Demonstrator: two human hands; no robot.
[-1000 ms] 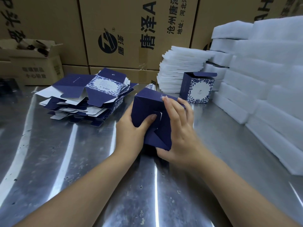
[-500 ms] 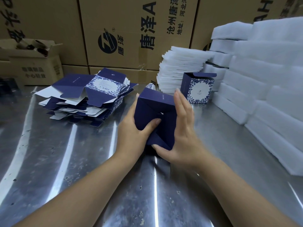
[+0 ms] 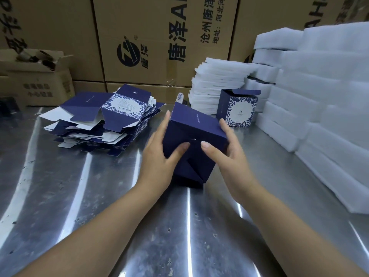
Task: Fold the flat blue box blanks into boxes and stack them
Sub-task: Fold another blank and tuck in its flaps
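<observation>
Stainless steel table (image 3: 60, 196) runs across the view, with tall brown cartons (image 3: 149, 27) walling off the back and a small open carton (image 3: 40, 84) at far left. Next comes a thick, untidy pile of flat blue blanks (image 3: 103, 124), so most of the folding looks undone. At centre the left hand (image 3: 157, 162) grips the half-made box (image 3: 195, 128), fingers up its left side and thumb pressing the near flaps. The box is tipped toward the camera, its lower edge on the table. The right hand (image 3: 229, 156) clasps the other side, thumb on the same flaps, which are not yet fully flat; closing this end seems to be the step in hand. Right of it, one finished box (image 3: 238, 108) stands alone with its lid flap up, so no stack has begun. White foam sheets (image 3: 215, 84) and foam blocks (image 3: 319, 86) fill the right.
</observation>
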